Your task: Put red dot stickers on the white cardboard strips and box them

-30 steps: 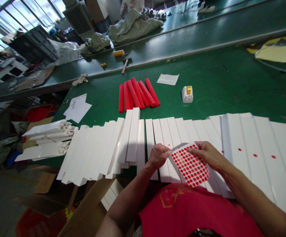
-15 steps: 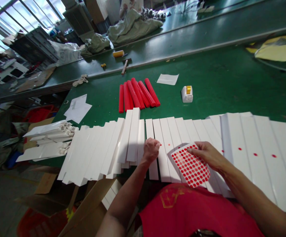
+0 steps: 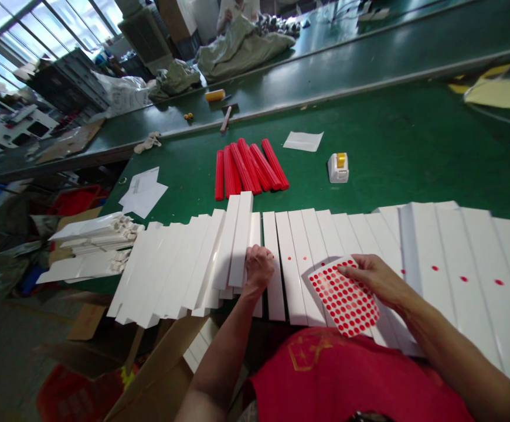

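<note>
- While the right hand [image 3: 373, 274] grips a thin, flat sheet of round red stickers [image 3: 345, 299] between thumb and fingers, the sheet hangs tilted toward the body.
- The left hand [image 3: 259, 268] has curled fingers, one red dot [image 3: 273, 256] at their tips; whether they pinch it, I cannot tell.
- Long, smooth white boxes [image 3: 296, 287] lie side by side under and around both hands, too overlapped to count.
- Three more dots [image 3: 289, 258] show between the hands, four right of the right hand.
- Beyond the left hand lie at least six ribbed red rods [image 3: 244, 164].
</note>
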The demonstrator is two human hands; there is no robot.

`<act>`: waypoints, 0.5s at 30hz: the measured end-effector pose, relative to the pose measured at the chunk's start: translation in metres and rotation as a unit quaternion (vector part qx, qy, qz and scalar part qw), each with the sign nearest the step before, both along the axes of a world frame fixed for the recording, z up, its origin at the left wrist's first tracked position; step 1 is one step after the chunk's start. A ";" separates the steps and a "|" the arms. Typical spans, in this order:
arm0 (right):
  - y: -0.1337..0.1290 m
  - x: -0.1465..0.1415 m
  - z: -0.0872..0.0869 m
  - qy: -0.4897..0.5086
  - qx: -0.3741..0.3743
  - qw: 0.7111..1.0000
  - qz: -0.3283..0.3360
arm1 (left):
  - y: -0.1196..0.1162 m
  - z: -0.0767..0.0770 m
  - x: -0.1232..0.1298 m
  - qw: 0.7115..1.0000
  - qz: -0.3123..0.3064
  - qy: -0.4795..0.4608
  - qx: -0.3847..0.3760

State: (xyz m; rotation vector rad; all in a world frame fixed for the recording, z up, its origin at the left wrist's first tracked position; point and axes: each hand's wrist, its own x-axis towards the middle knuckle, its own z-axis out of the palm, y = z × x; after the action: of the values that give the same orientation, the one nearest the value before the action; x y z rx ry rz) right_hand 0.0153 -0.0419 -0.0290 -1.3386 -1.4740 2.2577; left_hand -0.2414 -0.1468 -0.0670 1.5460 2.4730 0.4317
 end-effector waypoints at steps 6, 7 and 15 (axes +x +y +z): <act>-0.001 -0.007 0.001 0.001 -0.012 1.000 0.000 | -0.001 0.005 -0.005 1.000 -0.003 0.008 -0.022; -0.001 -0.008 0.002 0.000 -0.011 1.000 0.001 | 0.000 0.004 -0.005 1.000 -0.003 0.010 -0.023; 0.000 -0.006 0.003 -0.018 -0.006 1.000 0.005 | -0.003 -0.008 -0.003 0.999 -0.010 0.046 -0.004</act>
State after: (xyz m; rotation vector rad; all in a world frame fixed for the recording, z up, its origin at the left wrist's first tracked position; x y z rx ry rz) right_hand 0.0097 -0.0419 -0.0263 -1.3844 -1.4835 2.2632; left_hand -0.2442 -0.1502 -0.0748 1.6213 2.5204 0.3552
